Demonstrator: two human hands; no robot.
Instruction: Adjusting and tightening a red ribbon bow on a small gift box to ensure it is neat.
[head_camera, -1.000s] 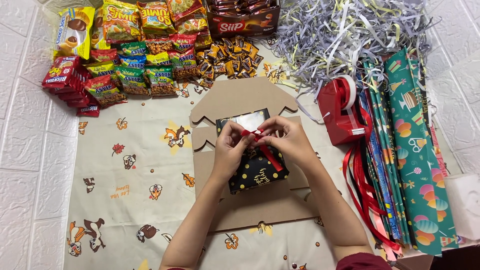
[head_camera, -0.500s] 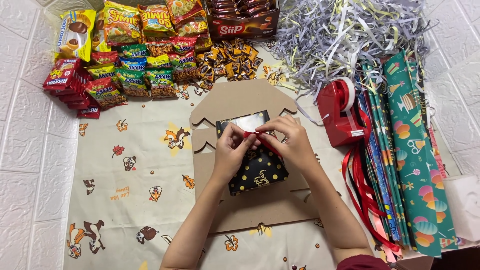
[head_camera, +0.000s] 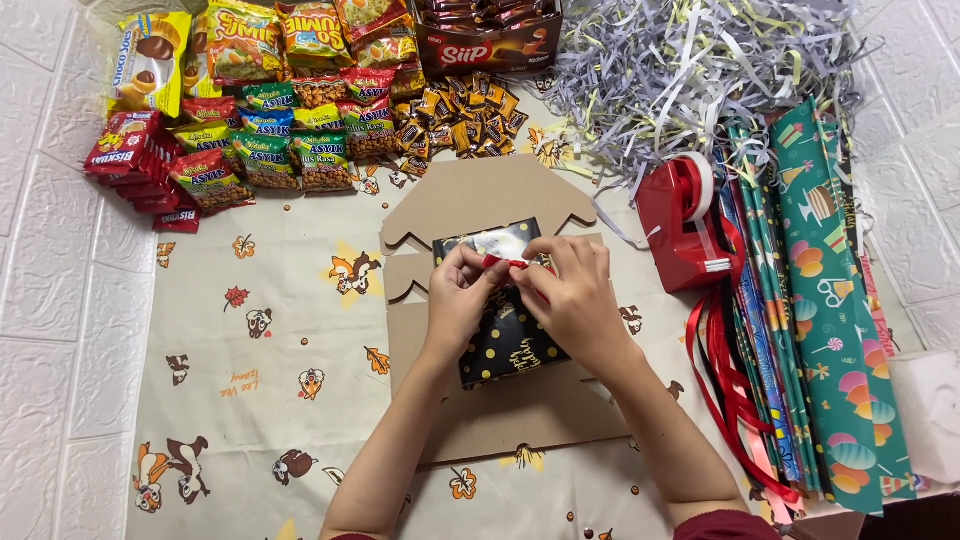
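A small black gift box with gold dots (head_camera: 505, 345) lies on a flat brown cardboard cutout (head_camera: 480, 195) in the middle of the cloth. A thin red ribbon (head_camera: 505, 263) runs across the box's top end. My left hand (head_camera: 462, 295) and my right hand (head_camera: 575, 295) meet over the box, and the fingertips of both pinch the ribbon between them. My right hand covers the right half of the box and most of the ribbon there.
Snack packets (head_camera: 265, 150) and a carton of chocolate bars (head_camera: 485, 40) fill the far left. Shredded paper (head_camera: 690, 70) lies far right. A red tape dispenser (head_camera: 685, 225), loose red ribbons (head_camera: 725, 380) and wrapping-paper rolls (head_camera: 825, 300) line the right side.
Both hands have slid a little toward the box's far end, and the red ribbon between the fingers has drawn in shorter and tighter.
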